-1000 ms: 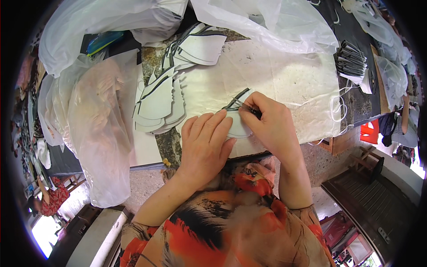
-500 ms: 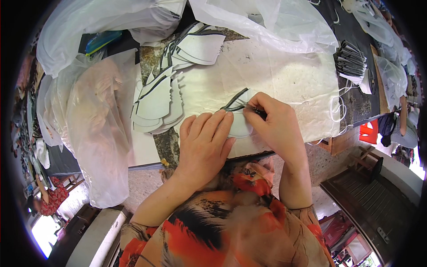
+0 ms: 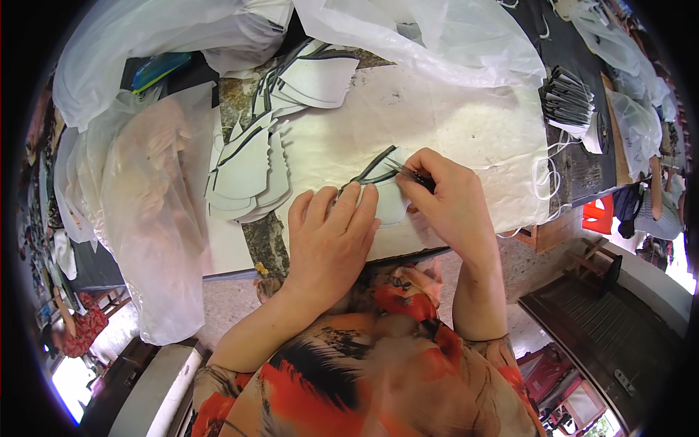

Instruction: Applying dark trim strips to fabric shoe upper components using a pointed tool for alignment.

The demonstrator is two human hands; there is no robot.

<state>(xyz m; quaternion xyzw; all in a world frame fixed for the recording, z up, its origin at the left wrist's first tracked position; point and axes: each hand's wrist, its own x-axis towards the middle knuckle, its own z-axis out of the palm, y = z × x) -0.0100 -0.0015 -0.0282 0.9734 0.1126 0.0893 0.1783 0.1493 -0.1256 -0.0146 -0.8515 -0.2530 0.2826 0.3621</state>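
Note:
A white cut piece with dark edging (image 3: 393, 205) lies on the pale sheet in front of me. My left hand (image 3: 331, 237) lies palm down, its fingers outstretched and pressing on the left side of the piece. Between the fingers and thumb of my right hand (image 3: 451, 193) are small black-handled snips (image 3: 424, 180), partly hidden by the grip. Their thin metal tips point left, at the dark edging strip (image 3: 375, 164) along the top of the piece. Whether the tips touch the strip I cannot tell.
Similar white pieces are stacked to the left (image 3: 244, 171) and farther back (image 3: 317, 80). Dark-edged pieces (image 3: 568, 102) stand bundled at the far right, near a loose white cord (image 3: 546, 178). Clear plastic bags (image 3: 153, 211) drape the table's left side and back.
The whole view has shifted slightly left. My right hand and the snips stay near the dark edging, and my left hand still rests on the piece.

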